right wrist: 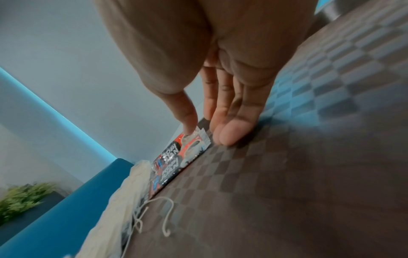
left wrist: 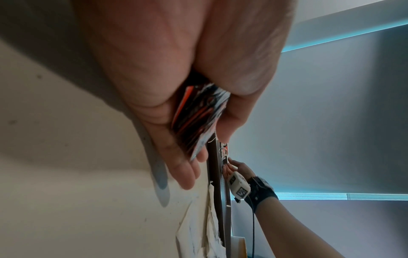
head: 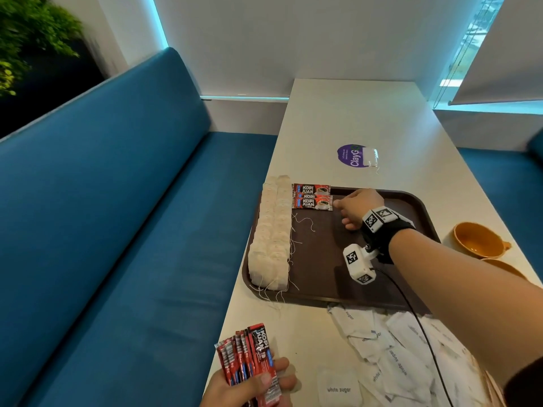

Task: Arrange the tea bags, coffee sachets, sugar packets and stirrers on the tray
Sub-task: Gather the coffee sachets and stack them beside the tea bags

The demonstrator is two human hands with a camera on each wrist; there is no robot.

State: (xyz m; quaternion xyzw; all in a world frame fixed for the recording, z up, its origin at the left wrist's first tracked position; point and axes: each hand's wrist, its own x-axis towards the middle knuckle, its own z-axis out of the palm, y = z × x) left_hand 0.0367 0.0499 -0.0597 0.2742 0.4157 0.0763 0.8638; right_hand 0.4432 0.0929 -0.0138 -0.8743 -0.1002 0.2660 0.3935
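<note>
A brown tray (head: 408,207) lies on the white table. Cream tea bags (head: 271,233) run in a long row down its left side. Beside them at the far end lie overlapping red coffee sachets (head: 312,197) (right wrist: 176,160). My right hand (head: 354,207) (right wrist: 205,132) rests over the tray with straight fingers; its thumb tip touches the end of the nearest sachet. My left hand (head: 258,383) (left wrist: 198,136) grips a fanned bunch of red coffee sachets (head: 249,359) (left wrist: 198,118) at the table's near left edge. White sugar packets (head: 390,353) lie heaped in front of the tray.
One loose tea bag (head: 369,156) lies on a purple sticker (head: 349,155) beyond the tray. Two orange bowls (head: 477,240) stand right of the tray. A blue bench (head: 117,230) runs along the table's left side. A black cable (head: 411,312) trails from my right wrist.
</note>
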